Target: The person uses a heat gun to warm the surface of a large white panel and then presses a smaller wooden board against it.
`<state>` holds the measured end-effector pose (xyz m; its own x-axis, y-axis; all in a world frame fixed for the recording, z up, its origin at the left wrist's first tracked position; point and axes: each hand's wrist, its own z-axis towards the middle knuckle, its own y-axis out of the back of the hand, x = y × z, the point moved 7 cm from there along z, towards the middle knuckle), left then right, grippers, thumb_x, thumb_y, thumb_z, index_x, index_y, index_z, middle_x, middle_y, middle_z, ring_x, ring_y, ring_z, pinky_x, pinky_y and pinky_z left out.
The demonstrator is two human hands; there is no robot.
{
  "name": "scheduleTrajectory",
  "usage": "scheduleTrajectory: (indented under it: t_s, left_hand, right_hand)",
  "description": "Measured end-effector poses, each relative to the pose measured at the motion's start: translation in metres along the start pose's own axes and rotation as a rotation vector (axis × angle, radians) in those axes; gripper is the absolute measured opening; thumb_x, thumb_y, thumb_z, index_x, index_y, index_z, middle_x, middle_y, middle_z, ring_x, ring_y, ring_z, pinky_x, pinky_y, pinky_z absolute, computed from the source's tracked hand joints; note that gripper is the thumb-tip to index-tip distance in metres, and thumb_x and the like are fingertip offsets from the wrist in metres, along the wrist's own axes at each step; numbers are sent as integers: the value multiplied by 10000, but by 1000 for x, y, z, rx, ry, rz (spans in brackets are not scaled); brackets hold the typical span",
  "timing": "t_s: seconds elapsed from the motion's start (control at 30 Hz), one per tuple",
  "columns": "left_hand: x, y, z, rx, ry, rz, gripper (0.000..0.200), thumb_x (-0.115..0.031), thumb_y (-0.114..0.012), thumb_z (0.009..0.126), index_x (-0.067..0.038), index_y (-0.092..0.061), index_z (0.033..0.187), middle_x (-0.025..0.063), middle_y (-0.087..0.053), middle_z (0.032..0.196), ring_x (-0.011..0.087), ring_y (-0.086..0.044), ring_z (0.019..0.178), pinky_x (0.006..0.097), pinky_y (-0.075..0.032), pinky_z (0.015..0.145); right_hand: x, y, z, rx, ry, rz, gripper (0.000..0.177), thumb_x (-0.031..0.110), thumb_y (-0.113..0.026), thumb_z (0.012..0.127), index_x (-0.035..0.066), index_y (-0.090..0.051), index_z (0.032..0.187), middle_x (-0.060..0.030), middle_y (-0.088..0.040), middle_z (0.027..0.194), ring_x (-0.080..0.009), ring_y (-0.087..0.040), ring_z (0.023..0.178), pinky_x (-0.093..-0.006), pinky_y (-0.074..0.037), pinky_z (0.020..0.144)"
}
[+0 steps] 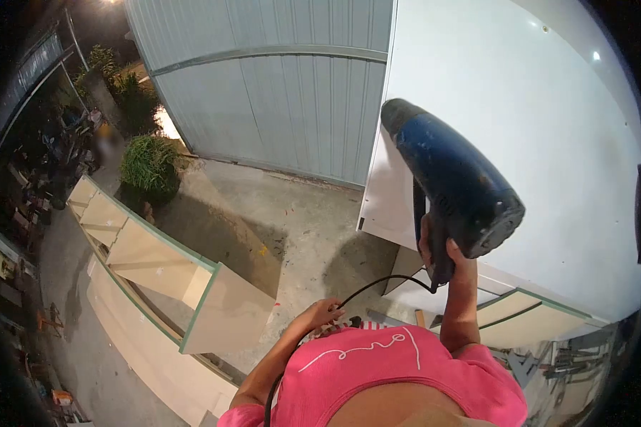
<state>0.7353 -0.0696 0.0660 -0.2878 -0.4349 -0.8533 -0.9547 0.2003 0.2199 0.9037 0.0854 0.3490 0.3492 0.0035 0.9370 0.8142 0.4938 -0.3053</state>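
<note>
A blue and black heat gun [457, 167] is gripped by its handle in my right hand [459, 263], raised in front of a large white panel [520, 114]. Its dark nozzle points up and left, near the panel's left edge. From the base of the handle a black cord [384, 279] loops across to my left hand [323, 312], which is closed around it in front of my body. The cord shows again below, along my left forearm.
To the left, a long cream shelf unit with green edges [157, 263] lies on the concrete floor [310, 242]. A grey corrugated metal gate [285, 99] stands behind. Green-edged boards [534, 313] sit at lower right. Beside the gate grows a leafy plant [149, 167].
</note>
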Motion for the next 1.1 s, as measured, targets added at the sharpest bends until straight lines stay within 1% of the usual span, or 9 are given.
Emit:
scheduleTrajectory:
  t_s: [0.07,0.1,0.13,0.2,0.33,0.4,0.9,1.0,1.1]
  left_hand:
    - [2,-2,0,13,0,11,433,-317,-574,877,-2,-527,1170,160,-648,881,179,-633,703,312,-497,584]
    - [2,-2,0,8,-5,7,435,-316,-579,874,-1,-527,1170,158,-648,870,184,-632,696,316,-497,589]
    - [2,-2,0,1,-10,3,438,-315,-583,870,-1,-527,1170,155,-648,859,188,-630,689,320,-497,593]
    - [8,-2,2,9,8,-24,440,-313,-588,868,-1,-526,1171,158,-648,860,191,-631,694,324,-497,600]
    - [8,-2,-2,-11,0,-24,442,-315,-597,863,-1,-529,1167,165,-645,851,191,-630,700,327,-496,612]
    - [15,-3,0,-25,3,-27,437,-308,-597,864,1,-530,1166,164,-641,852,189,-631,699,324,-496,609]
    - [11,3,-21,-34,32,24,426,-304,-544,899,28,-517,1164,123,-637,849,164,-599,731,303,-481,644]
    - [19,5,-26,-67,8,85,398,-298,-559,882,2,-544,1142,144,-633,834,199,-608,739,319,-477,654]
    - [34,7,-31,-91,12,164,362,-286,-572,866,-18,-577,1110,167,-633,824,244,-623,765,343,-472,676]
  right_hand:
    - [-28,18,6,151,45,-41,304,207,-603,836,37,-504,1068,-86,-579,753,-150,-557,468,-260,-411,332]
    - [-42,30,3,188,-11,-26,341,187,-621,812,38,-523,1102,-89,-612,825,-191,-608,600,-309,-492,472]
    - [-59,46,5,192,-14,-23,341,187,-621,812,38,-523,1102,-89,-612,825,-191,-608,600,-309,-492,472]
    - [-80,71,13,64,67,-494,614,514,-749,645,18,-516,922,-113,-552,666,-139,-508,446,-233,-380,392]
    - [-50,39,-5,9,-51,-452,510,407,-724,722,18,-545,1000,-113,-603,846,-158,-590,628,-262,-465,519]
    - [-29,26,-16,-64,-1,-492,375,154,-696,708,24,-604,1048,-100,-635,1006,-190,-572,943,-333,-442,837]
    - [-23,-12,-20,40,-6,-539,469,139,-670,671,-15,-538,1094,-105,-626,953,-153,-567,820,-294,-460,736]
    - [-70,-13,-40,123,-307,-415,563,163,-658,688,-23,-469,1186,-144,-614,956,-171,-572,826,-312,-459,742]
    - [-103,-24,-56,213,-305,-416,651,254,-658,720,-39,-413,1247,-185,-607,946,-209,-580,849,-332,-447,773]
